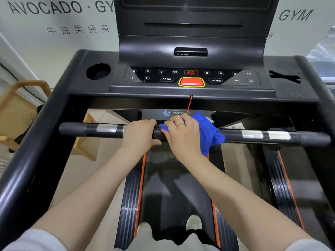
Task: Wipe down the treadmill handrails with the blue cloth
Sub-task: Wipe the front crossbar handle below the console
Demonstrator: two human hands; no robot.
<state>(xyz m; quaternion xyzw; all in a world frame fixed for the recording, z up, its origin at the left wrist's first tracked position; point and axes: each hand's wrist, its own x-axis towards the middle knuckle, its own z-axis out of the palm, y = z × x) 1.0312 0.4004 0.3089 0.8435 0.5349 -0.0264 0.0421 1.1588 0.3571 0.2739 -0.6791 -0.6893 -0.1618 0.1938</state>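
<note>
At centre frame we bunch the blue cloth (208, 131) over the front crossbar handrail (244, 135). Our right hand (183, 135) presses it down, fingers curled over the cloth so it wraps the bar. Our left hand (139, 134) wraps the bare bar just beside, likely for steadying, below the console (190, 77).

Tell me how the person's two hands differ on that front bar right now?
The right hand presses the blue cloth onto the handrail; the left hand grips the bar bare. The right hand wears a gold ring; the left shows none. Both rest near the bar's middle, side by side.
</note>
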